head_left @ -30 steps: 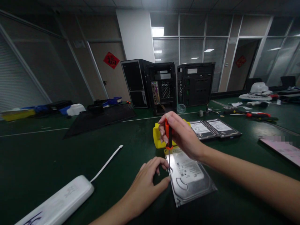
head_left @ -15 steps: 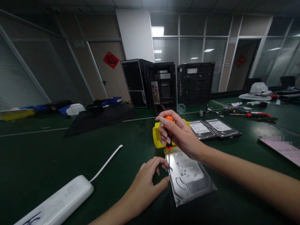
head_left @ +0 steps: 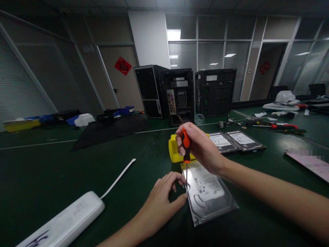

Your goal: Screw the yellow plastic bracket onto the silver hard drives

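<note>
A silver hard drive (head_left: 209,197) lies flat on the green table (head_left: 51,164) in front of me. My right hand (head_left: 200,145) is closed round an orange-handled screwdriver (head_left: 186,145) held upright, its tip down on the drive's left edge. My left hand (head_left: 161,202) rests on the table beside the drive, fingers curled, thumb and fingertips touching the drive's left edge near the screwdriver tip. A yellow box (head_left: 174,151) sits just behind the drive, partly hidden by my right hand.
Two more hard drives (head_left: 235,140) lie to the right behind. A white power strip (head_left: 64,221) with its cable lies at front left. Two black computer cases (head_left: 187,92) stand at the back. Screwdrivers (head_left: 277,127) and small parts lie far right; a black panel (head_left: 110,130) lies left.
My right hand's fingers have shifted round the screwdriver handle, turning it, while the tip stays on the drive's left edge. My left hand has stayed put.
</note>
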Demonstrator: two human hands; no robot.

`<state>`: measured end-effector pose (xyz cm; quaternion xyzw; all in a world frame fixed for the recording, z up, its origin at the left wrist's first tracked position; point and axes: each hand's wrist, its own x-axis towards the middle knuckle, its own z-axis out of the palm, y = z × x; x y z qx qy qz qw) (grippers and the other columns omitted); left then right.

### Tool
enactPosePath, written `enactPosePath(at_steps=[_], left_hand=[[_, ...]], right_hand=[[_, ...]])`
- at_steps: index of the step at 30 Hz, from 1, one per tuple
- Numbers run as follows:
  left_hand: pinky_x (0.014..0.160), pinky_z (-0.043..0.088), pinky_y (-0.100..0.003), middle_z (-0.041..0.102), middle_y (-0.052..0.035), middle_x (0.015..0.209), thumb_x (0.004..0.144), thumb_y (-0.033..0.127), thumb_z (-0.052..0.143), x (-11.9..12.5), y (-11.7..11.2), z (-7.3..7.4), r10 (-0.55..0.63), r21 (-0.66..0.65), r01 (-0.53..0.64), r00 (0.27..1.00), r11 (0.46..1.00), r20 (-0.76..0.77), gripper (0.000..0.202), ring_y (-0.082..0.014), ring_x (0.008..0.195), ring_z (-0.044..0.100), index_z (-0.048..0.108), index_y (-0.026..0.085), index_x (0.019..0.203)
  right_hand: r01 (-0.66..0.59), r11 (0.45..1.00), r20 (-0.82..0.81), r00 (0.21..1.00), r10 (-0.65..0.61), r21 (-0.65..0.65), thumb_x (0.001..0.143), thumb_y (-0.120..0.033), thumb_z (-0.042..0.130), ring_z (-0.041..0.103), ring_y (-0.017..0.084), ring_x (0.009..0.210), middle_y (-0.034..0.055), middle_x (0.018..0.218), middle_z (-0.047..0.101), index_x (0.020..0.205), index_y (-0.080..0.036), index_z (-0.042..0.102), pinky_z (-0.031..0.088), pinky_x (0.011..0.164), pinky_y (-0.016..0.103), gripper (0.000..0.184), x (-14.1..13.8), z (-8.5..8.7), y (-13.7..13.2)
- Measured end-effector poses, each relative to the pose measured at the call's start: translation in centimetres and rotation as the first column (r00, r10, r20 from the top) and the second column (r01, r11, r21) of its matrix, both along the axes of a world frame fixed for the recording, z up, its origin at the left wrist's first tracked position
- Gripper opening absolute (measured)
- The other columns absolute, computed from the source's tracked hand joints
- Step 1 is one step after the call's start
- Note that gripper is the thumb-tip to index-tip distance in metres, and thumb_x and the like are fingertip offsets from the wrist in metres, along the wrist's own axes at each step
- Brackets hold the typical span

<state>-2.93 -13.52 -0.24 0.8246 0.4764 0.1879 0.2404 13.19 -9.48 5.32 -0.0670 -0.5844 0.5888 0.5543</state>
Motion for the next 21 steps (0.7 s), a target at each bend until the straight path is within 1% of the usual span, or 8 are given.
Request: enactPosePath(at_steps=[4,5,10,12,16,18,21], left_hand=[[0.075,0.035,-0.03,0.055,0.0015,0.094,0.079,0.029,0.052,-0.03,0.03,-0.16,0.003,0.02,-0.003,1.0,1.0,-0.001,0.018,-0.0173,0.081,0.047,0.052,0.024,0.096],[0.075,0.035,-0.03,0.055,0.0014,0.094,0.079,0.029,0.052,-0.03,0.05,-0.18,0.001,0.023,-0.001,1.0,1.0,-0.001,0.018,-0.0173,0.082,0.047,0.052,0.024,0.096],[0.073,0.037,-0.03,0.055,0.0005,0.095,0.079,0.032,0.052,-0.01,0.23,-0.16,0.007,0.002,-0.007,1.0,1.0,-0.004,0.02,-0.0183,0.083,0.047,0.052,0.024,0.096],[0.074,0.037,-0.03,0.055,0.0003,0.095,0.078,0.031,0.052,0.01,0.31,-0.17,0.007,0.005,-0.007,1.0,1.0,-0.005,0.02,-0.0184,0.083,0.047,0.052,0.024,0.097],[0.076,0.037,-0.031,0.055,-0.0002,0.096,0.078,0.029,0.052,0.02,0.4,-0.27,-0.005,0.02,0.005,1.0,1.0,0.002,0.02,-0.0183,0.083,0.047,0.052,0.023,0.097],[0.075,0.037,-0.03,0.055,-0.0003,0.096,0.078,0.03,0.052,0.0,0.4,-0.32,-0.008,0.016,0.008,1.0,1.0,0.002,0.02,-0.0186,0.084,0.047,0.052,0.023,0.097],[0.074,0.037,-0.03,0.055,-0.0003,0.096,0.078,0.032,0.052,-0.03,0.38,-0.31,-0.003,0.002,0.003,1.0,1.0,-0.008,0.021,-0.0187,0.083,0.047,0.052,0.024,0.098]], right_hand=[[-0.002,1.0,-0.019,1.0,0.002,0.008,0.085,-0.025,0.047,0.05,0.007,0.057,-0.0022,0.075,0.051,0.085,-0.019,0.046,0.04,0.058,0.024,0.006,0.01,0.34,-0.12],[0.0,1.0,-0.018,1.0,0.0,0.011,0.084,-0.024,0.048,0.051,0.007,0.058,-0.0028,0.074,0.051,0.083,-0.019,0.044,0.04,0.059,0.024,0.006,0.0,0.44,-0.19],[0.002,1.0,0.018,1.0,-0.003,0.027,0.081,-0.023,0.054,0.052,0.007,0.057,-0.0016,0.077,0.06,0.081,-0.02,0.039,0.042,0.061,0.024,0.015,-0.21,0.67,-0.42],[-0.001,1.0,0.03,1.0,0.0,0.021,0.079,-0.024,0.056,0.051,0.006,0.055,-0.0021,0.075,0.061,0.082,-0.021,0.037,0.043,0.059,0.023,0.019,-0.32,0.59,-0.43],[-0.003,1.0,0.067,0.998,0.004,-0.019,0.076,-0.027,0.06,0.048,0.005,0.046,-0.0057,0.065,0.057,0.083,-0.022,0.036,0.038,0.047,0.019,0.025,-0.33,0.35,-0.5],[-0.003,0.999,0.072,0.997,0.005,-0.035,0.078,-0.028,0.059,0.047,0.005,0.045,-0.0068,0.062,0.055,0.086,-0.023,0.035,0.037,0.046,0.018,0.025,-0.16,0.29,-0.59],[0.009,0.999,0.068,0.998,-0.006,-0.04,0.081,-0.03,0.054,0.047,0.005,0.047,-0.0064,0.063,0.053,0.085,-0.023,0.035,0.038,0.049,0.02,0.021,0.31,0.45,-0.73]])
